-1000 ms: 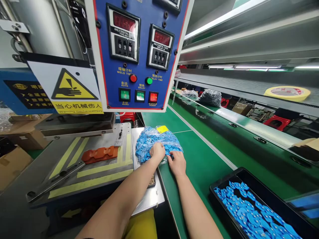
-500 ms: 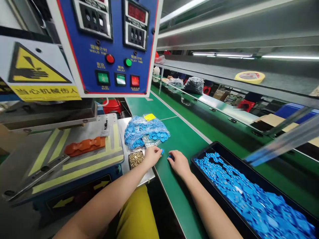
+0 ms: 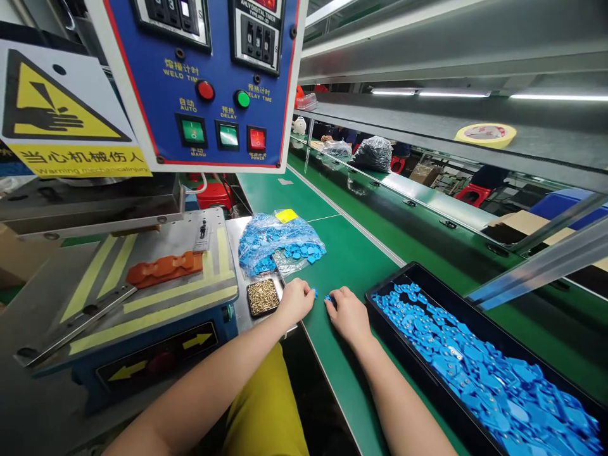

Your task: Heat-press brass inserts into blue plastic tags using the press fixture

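My left hand (image 3: 297,300) is closed, its fingertips pinching a small blue plastic piece (image 3: 315,293) just above the green table. Facing it, my right hand (image 3: 348,315) has its fingers curled down near the table top, with a bit of blue plastic (image 3: 327,297) showing at the fingertips. Left of my left hand is a small black tray (image 3: 249,309) of brass-coloured metal parts (image 3: 263,296). Behind both hands lies a clear bag of blue plastic pieces (image 3: 280,240) with a yellow label. A long black bin (image 3: 375,310) full of blue pieces (image 3: 468,364) stands right of my right hand.
At left stands a press with a blue control panel (image 3: 218,82) and warning sign (image 3: 61,120). An orange fixture (image 3: 164,269) and a metal bar (image 3: 83,323) lie on its striped bed. A shelf (image 3: 408,120) bearing yellow tape (image 3: 485,134) runs along the right.
The camera view has shifted slightly. Both hands stay close together over the green table, each still at its small blue piece. Nothing is visibly let go.
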Demonstrator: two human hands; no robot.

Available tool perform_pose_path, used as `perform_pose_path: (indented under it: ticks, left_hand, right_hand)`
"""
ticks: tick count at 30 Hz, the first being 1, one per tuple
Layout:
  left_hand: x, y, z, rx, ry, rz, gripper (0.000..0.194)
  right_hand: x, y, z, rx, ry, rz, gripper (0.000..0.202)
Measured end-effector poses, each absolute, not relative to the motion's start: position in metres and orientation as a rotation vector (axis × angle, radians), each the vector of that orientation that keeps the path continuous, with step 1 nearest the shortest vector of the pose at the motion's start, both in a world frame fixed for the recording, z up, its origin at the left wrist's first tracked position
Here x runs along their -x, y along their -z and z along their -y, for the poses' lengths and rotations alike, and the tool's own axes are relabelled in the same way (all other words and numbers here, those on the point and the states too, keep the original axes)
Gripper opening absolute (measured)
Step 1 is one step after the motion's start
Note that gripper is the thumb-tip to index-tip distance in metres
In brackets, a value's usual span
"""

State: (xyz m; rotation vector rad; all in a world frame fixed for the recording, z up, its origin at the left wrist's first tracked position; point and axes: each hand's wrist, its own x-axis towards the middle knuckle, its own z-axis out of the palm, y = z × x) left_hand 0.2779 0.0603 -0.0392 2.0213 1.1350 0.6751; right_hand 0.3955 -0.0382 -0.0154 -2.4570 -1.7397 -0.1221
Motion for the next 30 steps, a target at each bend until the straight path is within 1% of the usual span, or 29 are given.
perform_pose_path:
  ticks: [4, 7, 9, 11, 12, 13, 15, 17, 19, 22, 25, 30]
  left_hand:
    - [-0.273, 0.039, -0.050, -2.199, -0.711, -1.101, 0.026]
    - [-0.265, 0.040, -0.042, -2.312, -0.704, -1.007, 0.026]
    - [-0.260, 0.041, -0.041, -2.363, -0.726, -0.939, 0.020]
    - [-0.257, 0.041, -0.045, -2.436, -0.784, -0.827, 0.010]
    - [-0.257, 0.040, -0.049, -2.485, -0.800, -0.752, 0.013]
    - [-0.258, 0.040, -0.053, -2.538, -0.789, -0.670, 0.022]
    - [-0.261, 0.038, -0.063, -2.647, -0.668, -0.524, 0.033]
    - [-0.265, 0.037, -0.070, -2.718, -0.501, -0.461, 0.034]
    - [-0.266, 0.036, -0.073, -2.735, -0.414, -0.473, 0.030]
    - [-0.265, 0.032, -0.070, -2.677, -0.435, -0.549, 0.022]
    - [-0.262, 0.027, -0.067, -2.602, -0.463, -0.611, 0.021]
    - [-0.262, 0.029, -0.067, -2.542, -0.467, -0.645, 0.021]
  right_hand:
    - [-0.397, 0.015, 0.042, 2.489, 0.235, 1.744, 0.026]
    - [-0.399, 0.012, 0.047, 2.499, 0.217, 1.726, 0.032]
    - [-0.401, 0.009, 0.049, 2.503, 0.171, 1.692, 0.034]
    - [-0.405, 0.007, 0.050, 2.478, 0.136, 1.672, 0.028]
    - [-0.406, 0.006, 0.050, 2.444, 0.123, 1.690, 0.024]
    - [-0.408, 0.005, 0.050, 2.401, 0.106, 1.727, 0.023]
    - [-0.410, 0.004, 0.051, 2.322, 0.049, 1.828, 0.030]
    - [-0.411, 0.004, 0.051, 2.304, -0.022, 1.895, 0.031]
    - [-0.411, 0.004, 0.051, 2.327, -0.077, 1.907, 0.029]
    - [-0.409, 0.004, 0.051, 2.358, -0.117, 1.880, 0.022]
    - [-0.409, 0.004, 0.049, 2.379, -0.116, 1.840, 0.017]
    - [-0.412, 0.004, 0.048, 2.234, -0.095, 1.893, 0.028]
